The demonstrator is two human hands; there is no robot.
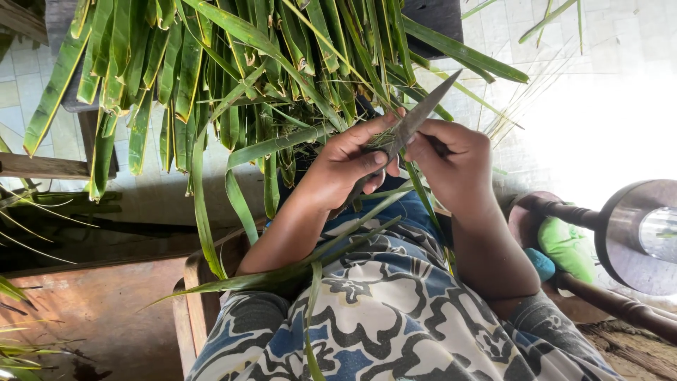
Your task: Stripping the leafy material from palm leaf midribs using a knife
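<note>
My left hand (345, 166) pinches a bunch of long green palm leaf strips (268, 144) between thumb and fingers, just below a big hanging bundle of green palm leaves (211, 56). My right hand (455, 162) grips a slim grey knife (423, 113) whose blade points up and to the right. The blade's base lies against the leaf strip at my left fingertips. Both hands almost touch above my lap, which is covered by a blue, white and black patterned cloth (395, 310). Loose leaf strips (331, 254) trail across my lap.
A round metal disc on a dark wooden post (635, 233) stands at the right, with a green object (568, 247) and a blue object (541, 264) beside it. Brown wooden seat edge (197, 303) lies left of my lap. Pale tiled floor (606, 49) shows behind, brightly lit.
</note>
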